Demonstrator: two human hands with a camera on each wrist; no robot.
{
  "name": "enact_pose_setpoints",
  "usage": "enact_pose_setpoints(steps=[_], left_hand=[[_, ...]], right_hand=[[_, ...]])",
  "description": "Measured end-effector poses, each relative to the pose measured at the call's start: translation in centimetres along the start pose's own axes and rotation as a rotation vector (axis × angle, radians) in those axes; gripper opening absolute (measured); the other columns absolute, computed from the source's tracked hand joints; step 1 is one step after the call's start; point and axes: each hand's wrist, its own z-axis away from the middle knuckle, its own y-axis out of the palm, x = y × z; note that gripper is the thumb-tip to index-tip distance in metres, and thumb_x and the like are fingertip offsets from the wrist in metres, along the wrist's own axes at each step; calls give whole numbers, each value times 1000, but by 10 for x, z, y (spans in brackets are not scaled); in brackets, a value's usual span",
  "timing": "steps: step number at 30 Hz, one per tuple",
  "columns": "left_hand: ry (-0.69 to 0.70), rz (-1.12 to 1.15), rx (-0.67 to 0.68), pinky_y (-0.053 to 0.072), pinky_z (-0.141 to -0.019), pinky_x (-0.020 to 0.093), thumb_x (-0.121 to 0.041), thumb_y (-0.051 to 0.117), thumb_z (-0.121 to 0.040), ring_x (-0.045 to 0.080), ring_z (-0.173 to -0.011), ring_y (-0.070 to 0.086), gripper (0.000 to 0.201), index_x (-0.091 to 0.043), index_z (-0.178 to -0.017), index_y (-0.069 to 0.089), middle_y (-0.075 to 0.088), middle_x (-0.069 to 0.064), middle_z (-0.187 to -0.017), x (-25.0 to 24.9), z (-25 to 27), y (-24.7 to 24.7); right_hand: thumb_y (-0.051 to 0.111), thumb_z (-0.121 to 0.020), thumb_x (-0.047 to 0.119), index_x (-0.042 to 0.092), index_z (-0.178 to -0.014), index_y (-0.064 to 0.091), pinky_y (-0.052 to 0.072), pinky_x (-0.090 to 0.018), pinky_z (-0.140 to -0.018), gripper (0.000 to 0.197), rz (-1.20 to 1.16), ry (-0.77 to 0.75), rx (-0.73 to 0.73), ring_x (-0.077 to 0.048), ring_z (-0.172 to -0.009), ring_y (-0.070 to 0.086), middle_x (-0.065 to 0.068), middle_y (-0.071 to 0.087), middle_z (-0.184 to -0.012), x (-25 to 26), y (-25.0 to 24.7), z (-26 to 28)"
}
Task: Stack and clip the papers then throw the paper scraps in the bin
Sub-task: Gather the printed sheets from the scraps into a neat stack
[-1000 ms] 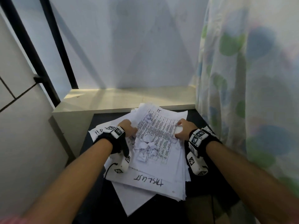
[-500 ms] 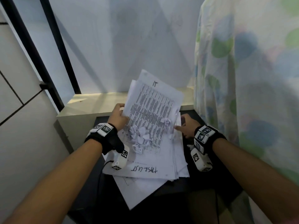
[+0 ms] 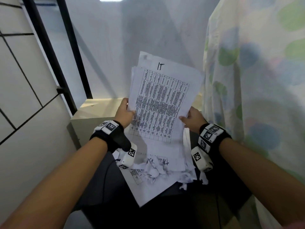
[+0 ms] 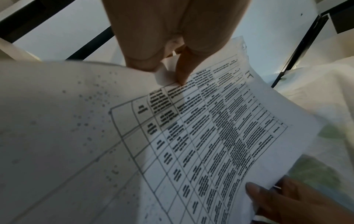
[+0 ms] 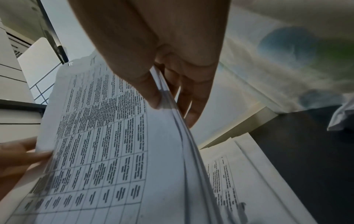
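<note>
Head view: you hold a sheaf of papers (image 3: 162, 103) tilted up off the dark table (image 3: 105, 180), its top sheet a printed grid marked "IT". Your left hand (image 3: 124, 113) pinches the sheaf's left edge, your right hand (image 3: 194, 119) its right edge, so the papers sit between both hands. Below them, more sheets (image 3: 153, 184) lie on the table, with crumpled paper scraps (image 3: 154, 171) on top near the front edge. A spotted curtain (image 3: 257, 96) hangs to the right. Left wrist view: your left thumb and fingers (image 4: 182, 71) are closed on the sheaf's edge; the right hand's thumb (image 4: 254, 190) lies on the opposite edge. Right wrist view: your right thumb presses the printed face while the fingers (image 5: 193, 106) curl behind several sheet edges; loose sheets lie below on the table.
</note>
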Motion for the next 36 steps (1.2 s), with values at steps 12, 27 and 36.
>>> enact_pose_setpoints(steps=[12, 27, 36], left_hand=[[-70, 78, 65, 37, -109, 45, 12, 42, -88, 28, -127, 45, 57, -9, -139, 28, 46, 14, -137, -1, -35, -2], [-46, 79, 54, 52, -89, 39, 1, 47, -91, 33, -105, 57, 32, -16, -111, 28, 53, 16, -113, -18, -35, -15], [-449, -701, 197, 38, -65, 31, -17, 60, -86, 26, -76, 49, 22, -2, -75, 49, 46, 8, -67, 61, 2, -67]], right_hand=[[62, -88, 11, 6, -115, 55, 50, -35, -85, 28, 291, -9, 157, -28, -110, 59, -14, 62, -115, 40, -29, -56], [65, -84, 7, -3, -113, 59, 51, -49, -92, 32, -128, 31, -63, -32, -103, 62, -22, 63, -115, 67, -12, -40], [66, -84, 6, 17, -63, 48, 42, -27, -74, 30, -172, 17, -224, -9, -66, 50, 4, 51, -69, 55, -21, -44]])
